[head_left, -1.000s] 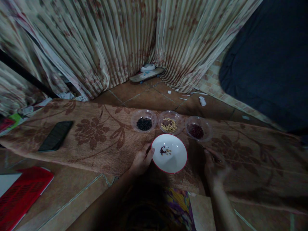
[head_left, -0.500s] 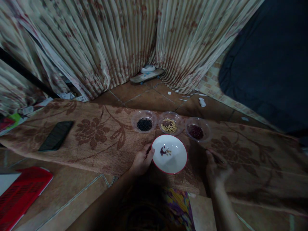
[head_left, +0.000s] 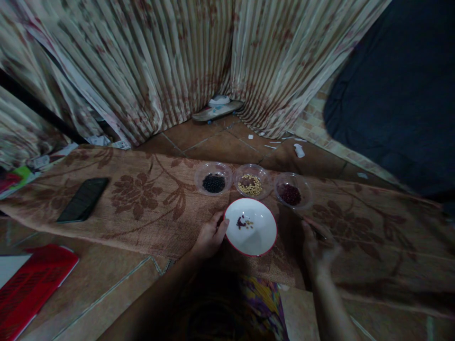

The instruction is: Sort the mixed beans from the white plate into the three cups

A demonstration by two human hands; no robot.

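Note:
My left hand grips the left rim of a white bowl with a red edge. Inside that bowl lie a few dark red beans and some yellowish beans. To the right of the bowl, apart from it, my right hand is blurred, with its fingers curled around what seems a thin object that I cannot make out. Beyond the bowl stand three clear plastic bowls in a row, holding black beans, yellow soybeans and dark red beans.
A brown floral cloth covers the low table, with a dark phone at its left. On the tiled floor lie a red packet, a skateboard and white scraps. Striped curtains hang behind.
My right hand has shifted slightly left and stays blurred. The white bowl, my left hand and the three clear bowls look almost the same.

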